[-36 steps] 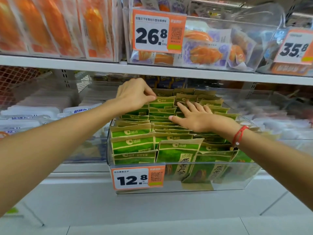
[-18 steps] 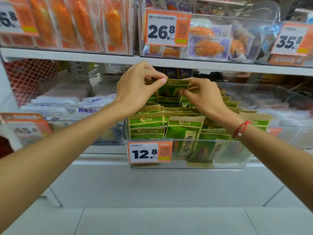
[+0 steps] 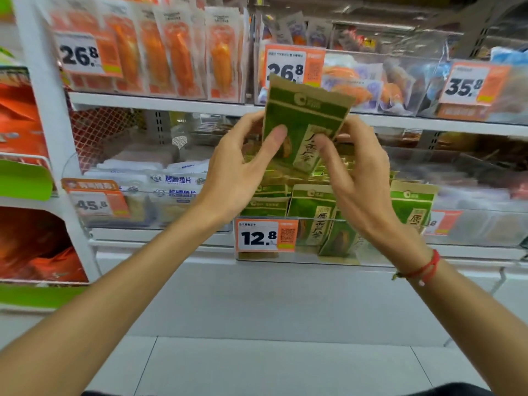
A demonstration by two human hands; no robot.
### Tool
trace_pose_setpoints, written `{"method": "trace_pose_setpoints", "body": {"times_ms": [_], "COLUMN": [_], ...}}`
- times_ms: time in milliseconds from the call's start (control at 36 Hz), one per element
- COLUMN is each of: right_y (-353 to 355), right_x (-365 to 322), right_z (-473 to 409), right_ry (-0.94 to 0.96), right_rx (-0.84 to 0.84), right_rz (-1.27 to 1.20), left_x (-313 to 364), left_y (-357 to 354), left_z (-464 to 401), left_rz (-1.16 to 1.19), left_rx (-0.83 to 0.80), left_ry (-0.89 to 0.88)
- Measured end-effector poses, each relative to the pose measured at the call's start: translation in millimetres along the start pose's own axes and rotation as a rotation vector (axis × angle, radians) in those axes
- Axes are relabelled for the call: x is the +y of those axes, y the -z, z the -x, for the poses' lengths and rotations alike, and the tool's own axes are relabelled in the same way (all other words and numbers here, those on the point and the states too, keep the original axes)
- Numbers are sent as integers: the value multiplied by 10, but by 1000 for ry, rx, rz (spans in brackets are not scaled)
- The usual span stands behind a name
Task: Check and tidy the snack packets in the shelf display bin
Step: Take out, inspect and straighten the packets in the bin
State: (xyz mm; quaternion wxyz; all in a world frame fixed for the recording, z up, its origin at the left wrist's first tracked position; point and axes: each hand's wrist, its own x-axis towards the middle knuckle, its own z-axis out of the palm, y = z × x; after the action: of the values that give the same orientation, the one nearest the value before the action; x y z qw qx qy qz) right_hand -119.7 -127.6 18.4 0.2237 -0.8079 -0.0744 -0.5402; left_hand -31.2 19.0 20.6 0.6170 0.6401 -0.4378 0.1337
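Fingers (image 3: 278, 132) of both hands pinch one green and brown snack packet (image 3: 307, 121) and hold it upright in the air, above the clear display bin (image 3: 354, 260). The left hand (image 3: 237, 172) presses its thumb on the front of the packet near the left edge, and the right hand (image 3: 360, 178) does the same on the lower right side; the other fingers are hidden behind the packet.

I think the risk is in putting it back. The grip is only at the lower part, so the packet can tilt or slip. If it is pushed down between the tight rows, it may bend the neighbour packets or knock the front ones (image 3: 317, 215) forward.

Below the hands, the bin carries a price tag (image 3: 265, 237) reading 12.8 and holds many of the same packets, standing in rows. The bin to the left (image 3: 148, 221) holds white packets with blue writing. On the shelf above (image 3: 160, 102), further bins hold orange snacks.
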Motion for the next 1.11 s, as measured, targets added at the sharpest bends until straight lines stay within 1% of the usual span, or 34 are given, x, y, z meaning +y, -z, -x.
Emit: {"method": "trace_pose_setpoints", "body": {"times_ms": [167,222,250,278,333,417,472,528,583,639,694,778,889,1000,1111], "right_y": [22,42,54,70,99,114,103,94,86,60,18,-69,-176,-219,-201], "right_x": [-314,-364,-376,-379,-354,-220,-65,69,153,194,201,177,120,95,130], "right_z": [189,267,302,340,424,597,732,831,926,1048,1161,1257,1291,1298,1305], "right_ry": [-17,-21,-39,-78,-216,-501,-715,-864,-960,-1038,-1088,-1189,-1278,-1309,-1310], "right_rx": [126,114,81,29,-117,-357,-508,-686,-842,-958,-1034,-1019,-928,-866,-824], "right_rz": [-178,-230,-271,-323,-432,-539,-582,-559,-516,-479,-437,-422,-418,-397,-358], "left_x": [196,218,218,205,144,-60,-231,-357,-422,-486,-546,-599,-605,-613,-594], "left_y": [18,38,50,58,61,30,0,-7,13,53,86,79,-11,-60,-117], "left_z": [276,368,408,446,525,682,808,923,1023,1118,1204,1298,1352,1299,1262], "left_rz": [102,111,122,132,154,161,121,105,100,44,36,111,239,317,290], "left_rx": [61,54,40,25,-7,-108,-210,-328,-441,-551,-627,-639,-574,-506,-494], "left_ry": [-57,-48,-34,-16,33,201,329,479,646,776,873,988,1109,1170,1210]}}
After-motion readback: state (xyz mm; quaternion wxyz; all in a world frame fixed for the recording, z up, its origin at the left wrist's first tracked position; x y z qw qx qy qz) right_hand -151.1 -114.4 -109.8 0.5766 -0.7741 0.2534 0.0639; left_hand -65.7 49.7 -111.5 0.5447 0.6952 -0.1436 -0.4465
